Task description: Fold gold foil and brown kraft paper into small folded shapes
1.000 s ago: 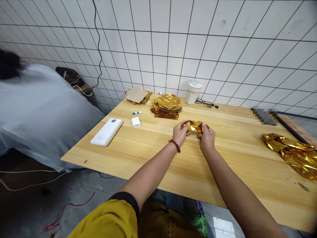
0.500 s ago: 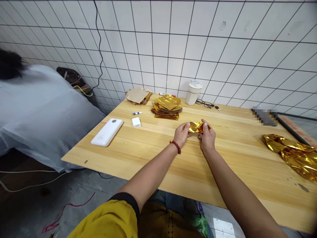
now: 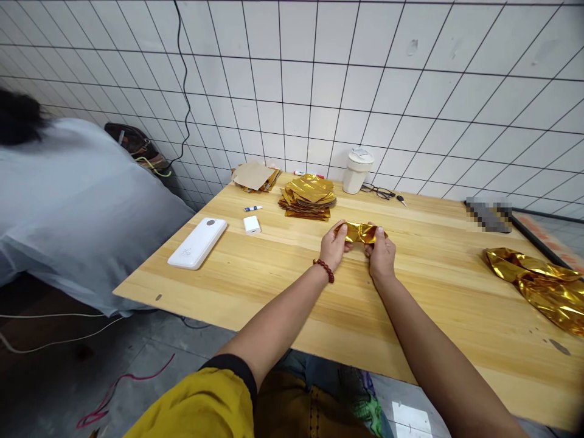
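Observation:
A small folded piece of gold foil paper [image 3: 360, 232] is stretched between my two hands, just above the wooden table [image 3: 274, 277]. My left hand [image 3: 334, 246] pinches its left end, thumb on top. At the other end, my right hand [image 3: 382, 250] is closed on it in the same way. The fingers under the foil are mostly hidden. Beyond my hands lies a stack of gold foil sheets [image 3: 308, 196]. Left of that is a second pile, topped by a brown paper sheet [image 3: 253, 175].
A white power bank [image 3: 198, 243] and white charger [image 3: 252, 225] lie left. At the back stand a lidded cup [image 3: 358, 171], with glasses [image 3: 382, 192] and a key [image 3: 401, 199] beside it. Crumpled gold foil [image 3: 542, 283] lies right. A person in a light shirt [image 3: 82, 207] sits left.
Both hands keep hold of the gold foil paper. The strip has creased and twisted a little between my fingers, and my hands have shifted only slightly.

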`<state>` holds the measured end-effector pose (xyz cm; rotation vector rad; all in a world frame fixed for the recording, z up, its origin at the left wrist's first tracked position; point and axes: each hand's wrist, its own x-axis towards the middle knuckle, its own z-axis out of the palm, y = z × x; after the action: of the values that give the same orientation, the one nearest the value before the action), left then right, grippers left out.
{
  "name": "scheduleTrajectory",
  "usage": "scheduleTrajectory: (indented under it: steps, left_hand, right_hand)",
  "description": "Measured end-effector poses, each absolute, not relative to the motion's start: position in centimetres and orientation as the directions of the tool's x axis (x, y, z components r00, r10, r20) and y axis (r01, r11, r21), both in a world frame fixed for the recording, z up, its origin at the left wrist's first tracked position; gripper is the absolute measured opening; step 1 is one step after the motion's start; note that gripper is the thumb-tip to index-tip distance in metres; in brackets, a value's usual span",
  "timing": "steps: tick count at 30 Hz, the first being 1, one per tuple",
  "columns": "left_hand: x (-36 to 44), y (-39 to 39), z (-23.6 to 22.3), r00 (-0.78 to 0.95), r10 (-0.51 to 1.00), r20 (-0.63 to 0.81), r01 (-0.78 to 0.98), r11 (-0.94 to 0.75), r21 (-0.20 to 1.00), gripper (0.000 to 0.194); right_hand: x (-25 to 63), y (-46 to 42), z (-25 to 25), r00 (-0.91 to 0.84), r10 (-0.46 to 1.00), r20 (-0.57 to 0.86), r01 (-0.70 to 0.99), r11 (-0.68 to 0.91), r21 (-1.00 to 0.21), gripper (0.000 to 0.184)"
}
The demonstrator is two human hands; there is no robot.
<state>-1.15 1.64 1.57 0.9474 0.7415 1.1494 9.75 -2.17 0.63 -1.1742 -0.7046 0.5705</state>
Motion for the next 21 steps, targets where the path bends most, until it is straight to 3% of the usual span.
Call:
scheduleTrajectory:
  steps: [4, 8, 15, 19, 21]
  left_hand:
    - [-1.4, 1.5, 1.9, 0.316, 0.949, 0.007, -0.516, 0.165, 0.841, 0.063]
    - [-1.3, 1.2, 1.9, 0.317, 0.949, 0.013, -0.530, 0.166, 0.832, 0.054]
    - [-0.7, 1.6, 1.0, 0.287, 0.957, 0.045, -0.523, 0.117, 0.844, 0.043]
    - [-1.0, 1.5, 1.6, 0.247, 0.968, 0.044, -0.570, 0.109, 0.814, 0.041]
    - [-1.3, 1.3, 2.2, 0.244, 0.969, 0.028, -0.609, 0.131, 0.782, 0.048]
  right_hand:
    - [9.6, -2.4, 0.6, 0.643, 0.731, 0.226, 0.031, 0.271, -0.962, 0.062]
    - [9.0, -2.7, 1.3, 0.661, 0.707, 0.252, 0.050, 0.294, -0.955, 0.057]
    - [9.0, -2.7, 2.0, 0.712, 0.674, 0.197, -0.025, 0.304, -0.952, 0.054]
    - [9.3, -2.4, 1.6, 0.635, 0.749, 0.190, -0.092, 0.317, -0.944, 0.048]
    - [9.4, -2.3, 1.4, 0.604, 0.770, 0.205, -0.095, 0.324, -0.941, 0.046]
